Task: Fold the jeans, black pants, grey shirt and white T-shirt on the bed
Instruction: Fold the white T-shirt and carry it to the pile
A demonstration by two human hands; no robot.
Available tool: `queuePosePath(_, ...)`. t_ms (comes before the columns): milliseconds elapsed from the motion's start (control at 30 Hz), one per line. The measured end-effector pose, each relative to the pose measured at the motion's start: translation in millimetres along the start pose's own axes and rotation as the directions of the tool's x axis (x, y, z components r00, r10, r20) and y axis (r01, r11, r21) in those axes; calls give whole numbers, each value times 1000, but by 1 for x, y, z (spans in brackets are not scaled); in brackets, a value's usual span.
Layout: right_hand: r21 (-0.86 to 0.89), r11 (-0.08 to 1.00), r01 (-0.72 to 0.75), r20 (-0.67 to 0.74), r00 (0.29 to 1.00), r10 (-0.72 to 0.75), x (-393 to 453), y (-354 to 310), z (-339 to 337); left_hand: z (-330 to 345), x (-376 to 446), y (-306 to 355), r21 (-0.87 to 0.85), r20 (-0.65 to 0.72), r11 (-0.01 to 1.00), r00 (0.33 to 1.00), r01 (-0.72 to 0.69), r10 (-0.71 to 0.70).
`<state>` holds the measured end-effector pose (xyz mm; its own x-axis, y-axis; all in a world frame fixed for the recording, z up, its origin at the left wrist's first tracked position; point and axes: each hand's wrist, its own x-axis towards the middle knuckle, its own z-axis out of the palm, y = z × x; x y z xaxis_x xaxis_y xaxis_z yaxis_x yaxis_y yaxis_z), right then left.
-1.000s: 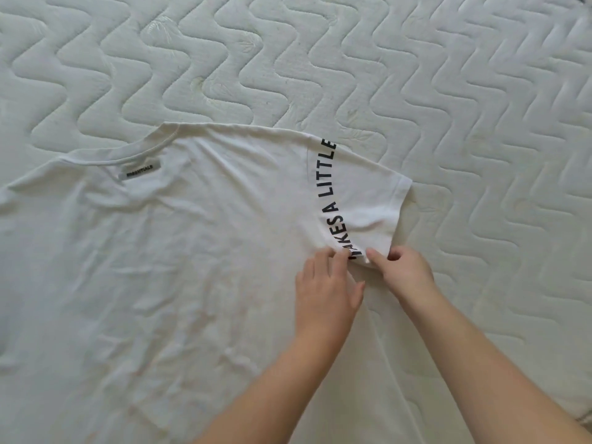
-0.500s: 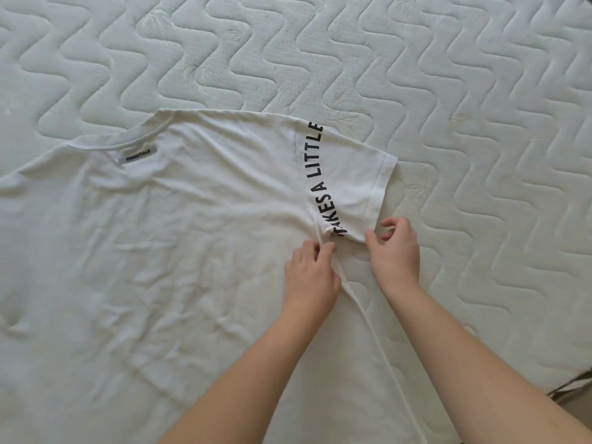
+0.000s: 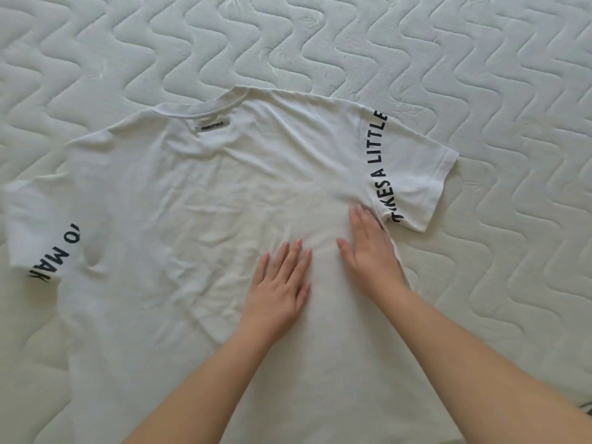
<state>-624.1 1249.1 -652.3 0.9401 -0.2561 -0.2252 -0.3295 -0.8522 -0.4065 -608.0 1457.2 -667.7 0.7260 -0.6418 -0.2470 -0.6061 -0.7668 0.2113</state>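
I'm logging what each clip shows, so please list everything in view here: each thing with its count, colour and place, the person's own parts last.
white T-shirt: one, white with black lettering on both sleeves, spread flat on the mattress, collar away from the person.
neck label: one, grey with dark print, just inside the collar.
mattress: one, off-white with wavy quilting, under the shirt and filling the view.
dark object: one, dark, cut off at the right edge; cannot tell what it is.
left hand: one, flat on the shirt's middle, fingers straight.
right hand: one, flat on the shirt beside the right sleeve's seam, fingers straight.
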Motion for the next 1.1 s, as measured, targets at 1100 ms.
queuePosePath(1100, -13, 932, 361, 320, 885, -338, 156, -340, 92, -113, -10, -393, -99, -169, 848, 831, 521, -530)
